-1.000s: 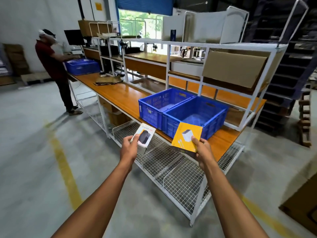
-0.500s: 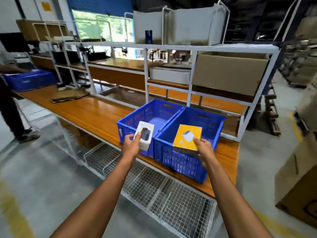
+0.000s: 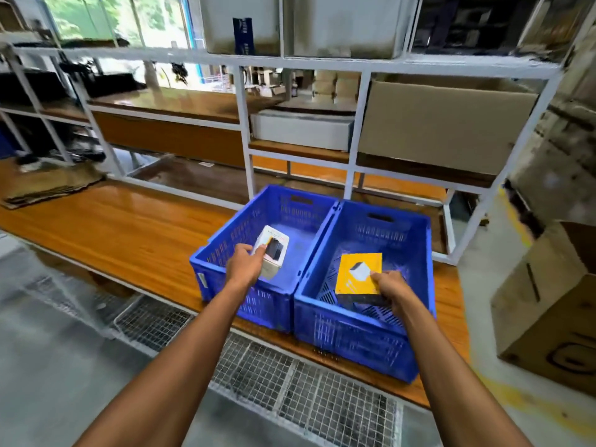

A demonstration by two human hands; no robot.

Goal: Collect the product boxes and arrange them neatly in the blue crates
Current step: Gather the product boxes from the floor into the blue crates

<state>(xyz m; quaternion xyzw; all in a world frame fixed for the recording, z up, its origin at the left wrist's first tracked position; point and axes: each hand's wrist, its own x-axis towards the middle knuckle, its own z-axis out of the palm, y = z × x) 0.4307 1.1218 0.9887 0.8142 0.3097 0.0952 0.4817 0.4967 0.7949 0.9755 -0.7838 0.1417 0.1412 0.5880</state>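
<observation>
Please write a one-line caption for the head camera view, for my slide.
Left hand lowers a white box into the left blue crate; right hand a yellow box into the right crate.

Both forearms are bare to the frame edge, with no sleeves, gloves or jewellery visible.

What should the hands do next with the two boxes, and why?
Probably lower both and let go. The left hand holds the white product box inside the left blue plastic crate; the right hand holds the yellow product box inside the right blue plastic crate. Neither box looks set down yet.
</observation>
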